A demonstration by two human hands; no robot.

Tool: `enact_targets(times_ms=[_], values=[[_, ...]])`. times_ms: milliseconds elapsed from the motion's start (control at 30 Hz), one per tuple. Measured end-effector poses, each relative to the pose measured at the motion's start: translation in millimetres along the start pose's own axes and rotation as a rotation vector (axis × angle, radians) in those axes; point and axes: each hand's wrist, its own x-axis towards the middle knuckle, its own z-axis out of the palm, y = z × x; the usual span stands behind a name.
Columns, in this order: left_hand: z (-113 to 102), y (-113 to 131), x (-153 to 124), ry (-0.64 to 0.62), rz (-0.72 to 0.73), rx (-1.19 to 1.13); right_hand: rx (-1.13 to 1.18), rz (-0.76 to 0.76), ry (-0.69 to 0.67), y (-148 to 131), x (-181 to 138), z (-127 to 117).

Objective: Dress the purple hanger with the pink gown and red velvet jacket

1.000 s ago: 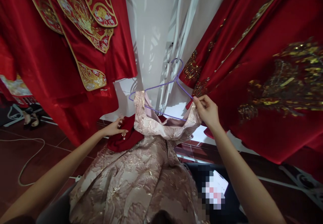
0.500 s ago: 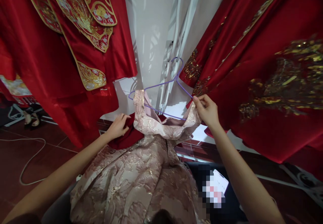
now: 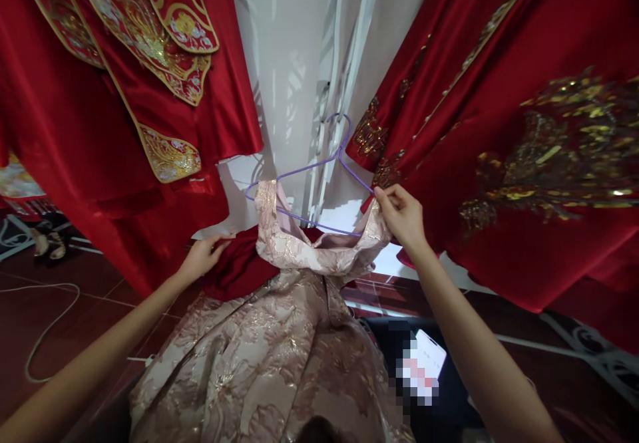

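A pink-and-gold brocade dress [image 3: 279, 336] hangs by its shoulder straps on a purple hanger [image 3: 308, 167], its skirt spreading toward me. My right hand [image 3: 402, 213] pinches the dress's right strap where it meets the hanger arm. On the other side, my left hand [image 3: 204, 257] has thumb and fingers closed on the edge of a dark red cloth [image 3: 242, 263], which is stretched out behind the bodice. The left strap sits over the hanger with no hand on it. Where the red cloth joins the dress is hidden.
Red embroidered gowns hang at left [image 3: 164, 64] and right [image 3: 499, 130]. Behind the hanger stands a white metal frame [image 3: 344, 64]. A lit phone [image 3: 424, 360] lies on a dark surface at lower right. A white cable [image 3: 54, 330] and shoes [image 3: 50, 243] are on the tiled floor, left.
My left hand has moved outward to the left, pulling the red cloth wider from the dress. My right hand keeps its hold on the strap. The whole view has shifted slightly.
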Motion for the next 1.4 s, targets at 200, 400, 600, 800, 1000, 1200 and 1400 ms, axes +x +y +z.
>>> enact_targets(times_ms=[200,400,600,800,1000,1200,1400], values=[[-23,36,65,0.293,-0.102,-0.215,-0.010,0.008,0.044,-7,-1,0],[-38,79,141,0.479,-0.174,-0.168,-0.106,-0.008,0.090,-15,-6,-8],[-38,44,146,0.219,-0.339,-0.183,-0.092,-0.034,0.032,-12,-5,-7],[-48,74,160,0.291,-0.153,-0.226,-0.084,-0.064,-0.045,-15,0,-16],[-35,187,148,0.360,0.102,-0.116,-0.211,-0.065,0.005,-32,-12,-15],[-19,223,129,0.343,0.225,-0.164,-0.236,-0.030,-0.069,-34,-4,-21],[-37,193,144,0.025,0.294,0.014,-0.213,0.129,-0.739,-12,59,-12]])
